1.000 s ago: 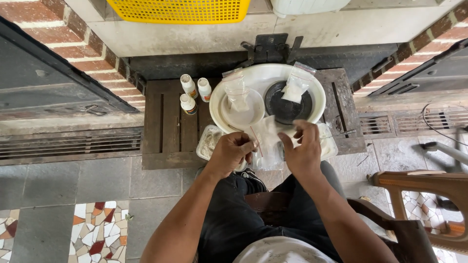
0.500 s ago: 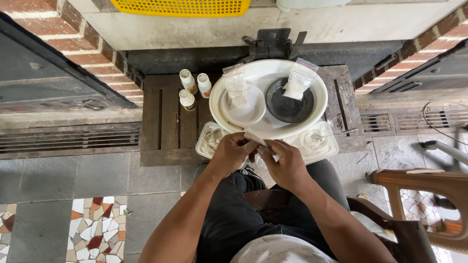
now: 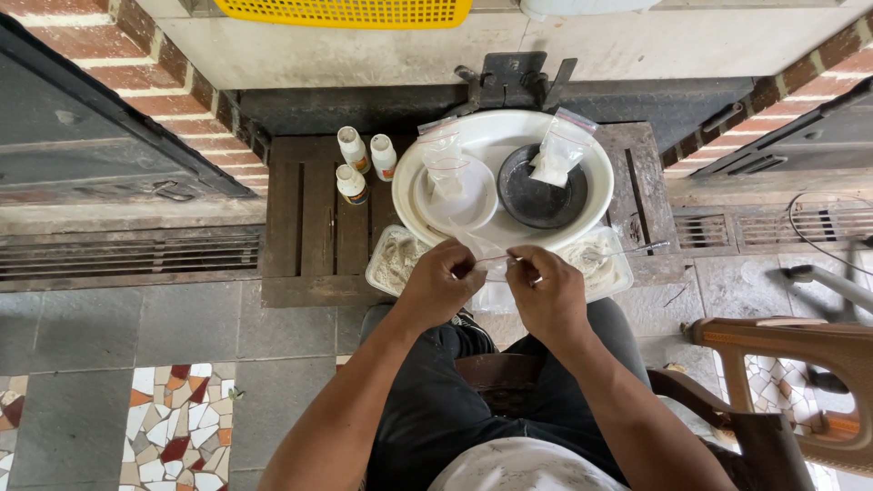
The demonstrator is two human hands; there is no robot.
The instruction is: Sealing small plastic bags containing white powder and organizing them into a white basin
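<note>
My left hand [image 3: 443, 284] and my right hand [image 3: 546, 289] have come together low over my lap, just in front of the white basin [image 3: 600, 177]. A second ago the right one was up at the basin's near rim with the small clear bag [image 3: 477, 247] spread between us; now both have dropped and closed in, fingertips almost touching. Each hand is pinched on the top edge of that bag, along its thin red seal strip, so the bag is stretched flat between my two grips, right above the clear trays [image 3: 391, 264] of pale stuff at the near edge of the dark wooden table [image 3: 314, 227]. To my eye that means the bag's mouth is being worked at the seal; whether it is open or pressed closed I cannot tell. In the basin, the white bowl [image 3: 473, 205] and the dark bowl [image 3: 541, 195] each hold another little bag, untouched. The three small white bottles [image 3: 362, 159] stand apart to the left
</note>
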